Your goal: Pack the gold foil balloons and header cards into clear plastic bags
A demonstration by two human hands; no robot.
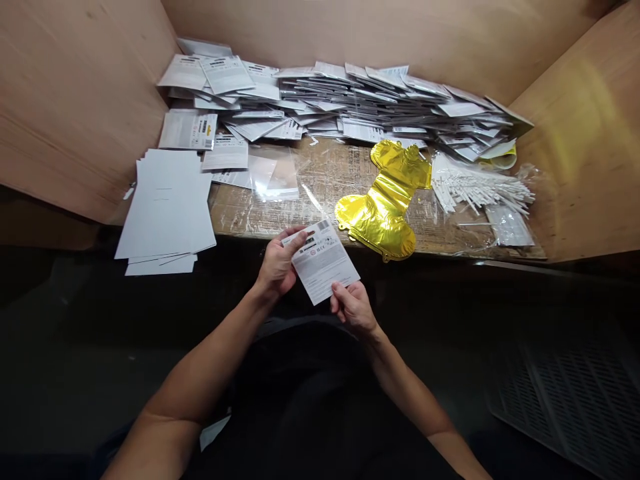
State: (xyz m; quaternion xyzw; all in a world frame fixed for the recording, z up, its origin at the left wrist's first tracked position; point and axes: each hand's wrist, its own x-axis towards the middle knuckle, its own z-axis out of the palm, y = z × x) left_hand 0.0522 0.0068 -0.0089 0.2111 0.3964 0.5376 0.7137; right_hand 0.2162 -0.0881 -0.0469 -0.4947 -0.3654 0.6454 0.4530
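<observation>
A white printed card (325,263) with a barcode and small symbols is held up in front of the bench edge, tilted. My left hand (283,262) grips its upper left side, thumb on the face. At its lower right corner my right hand (351,303) pinches it between thumb and curled fingers. Just beyond lie shiny gold foil balloons (385,200), flat and stacked. To the left is a stack of white sheets (167,203) at the bench edge.
A long heap of packed printed packets (350,93) lines the back. White paper straws or sticks (480,187) lie at the right, near a clear plastic bag (510,225). Clear sleeves (275,175) rest left of centre. Wooden walls (590,133) enclose the bench (320,173).
</observation>
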